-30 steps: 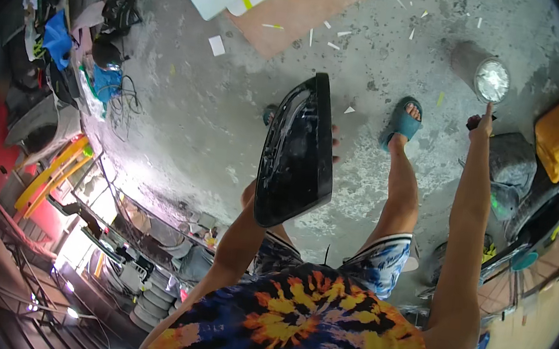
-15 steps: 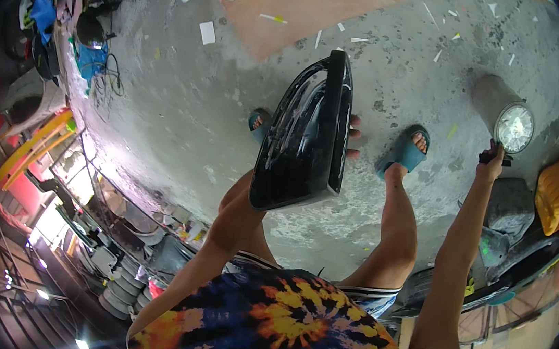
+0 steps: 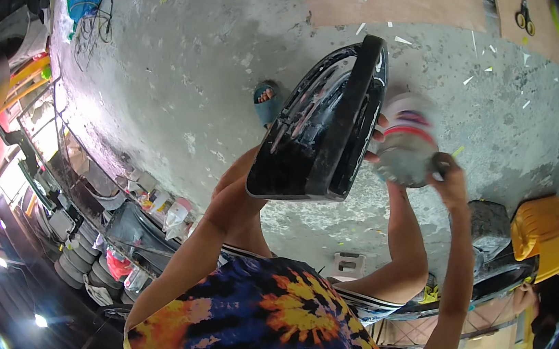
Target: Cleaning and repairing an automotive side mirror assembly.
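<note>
A long, glossy black plastic shell (image 3: 312,130) with a pointed far end and a hollow inside is held over the floor in front of me. My left hand (image 3: 376,138) grips it from behind and beneath; only fingertips show at its right edge. Close to that edge, blurred by motion, is a cylindrical container (image 3: 407,154) with a pale body, a red band and a greyish round end. My right hand (image 3: 449,183) is closed on a black grip at the container's side. What the container holds cannot be made out.
Brown board (image 3: 395,5) lies at the far side with scissors (image 3: 523,19) on it and paper scraps nearby. A yellow plastic object (image 3: 542,232) and a grey block (image 3: 491,226) stand at right. At left are tangled cables (image 3: 97,23) and stacked tyres (image 3: 81,252).
My right hand has swung the cylindrical container inward from the far right to beside the black shell. The shell has shifted slightly right in view, and the view itself has turned.
</note>
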Motion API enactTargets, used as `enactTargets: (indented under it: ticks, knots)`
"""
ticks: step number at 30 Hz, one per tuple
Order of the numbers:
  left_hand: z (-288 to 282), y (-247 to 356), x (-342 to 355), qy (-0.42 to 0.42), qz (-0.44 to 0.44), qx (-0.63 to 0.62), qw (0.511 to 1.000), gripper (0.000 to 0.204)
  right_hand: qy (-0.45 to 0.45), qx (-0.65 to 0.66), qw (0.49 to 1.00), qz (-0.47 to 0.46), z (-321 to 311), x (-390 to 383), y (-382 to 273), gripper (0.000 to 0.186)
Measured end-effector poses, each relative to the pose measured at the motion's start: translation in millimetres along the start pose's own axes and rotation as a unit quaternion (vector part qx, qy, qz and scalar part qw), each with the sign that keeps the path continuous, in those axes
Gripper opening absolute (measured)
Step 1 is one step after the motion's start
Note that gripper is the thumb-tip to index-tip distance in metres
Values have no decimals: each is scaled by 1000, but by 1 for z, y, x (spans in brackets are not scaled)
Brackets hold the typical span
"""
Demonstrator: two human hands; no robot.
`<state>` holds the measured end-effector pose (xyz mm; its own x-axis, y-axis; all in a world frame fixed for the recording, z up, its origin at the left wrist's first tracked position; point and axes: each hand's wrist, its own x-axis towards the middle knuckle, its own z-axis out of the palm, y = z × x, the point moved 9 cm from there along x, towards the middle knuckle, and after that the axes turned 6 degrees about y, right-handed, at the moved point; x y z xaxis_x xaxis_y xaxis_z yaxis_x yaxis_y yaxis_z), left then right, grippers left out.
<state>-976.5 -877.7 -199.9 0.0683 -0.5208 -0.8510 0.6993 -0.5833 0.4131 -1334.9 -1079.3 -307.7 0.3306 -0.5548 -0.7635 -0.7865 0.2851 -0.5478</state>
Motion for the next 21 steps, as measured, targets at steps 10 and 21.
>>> enactTargets:
  ticks: [10, 21]
  knots:
    - [-64, -31, -33, 54, -70, 180, 980, 49, -291, -272, 894, -204, 308, -33, 10, 43]
    - [-99, 26, -15, 174, 94, 424, 884, 45, -248, -237, 936, -78, 346, -27, 99, 54]
